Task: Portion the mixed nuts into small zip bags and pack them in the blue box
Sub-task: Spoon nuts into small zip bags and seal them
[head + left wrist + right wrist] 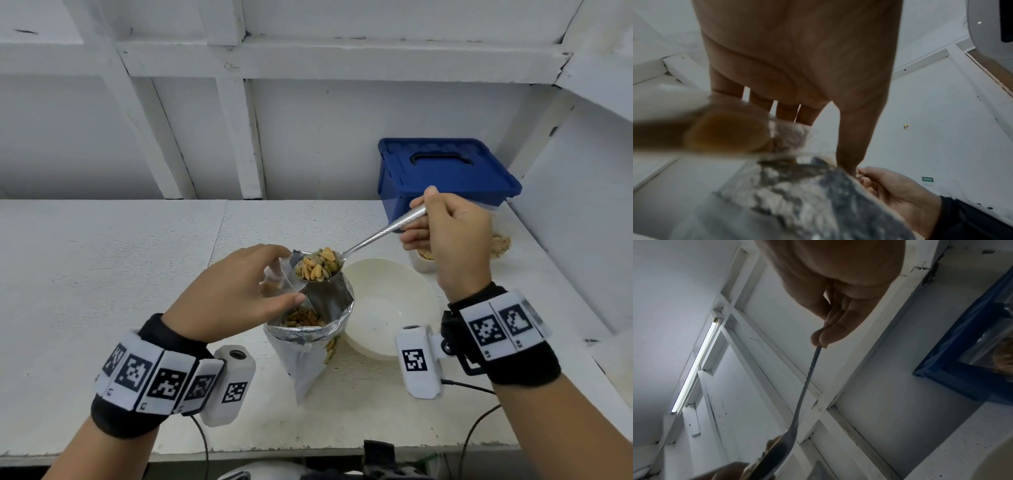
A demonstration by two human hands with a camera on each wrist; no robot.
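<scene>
Head view: right hand (452, 236) pinches loaded spoon (346, 255).

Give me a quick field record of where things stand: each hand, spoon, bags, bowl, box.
left hand: holds small zip bag open above the foil nut bag
right hand: grips spoon by its handle end
spoon load: heaped mixed nuts, at the zip bag's mouth
foil nut bag: standing open, nuts inside
white bowl: right of foil bag, looks empty
blue box: back right, lid on
</scene>
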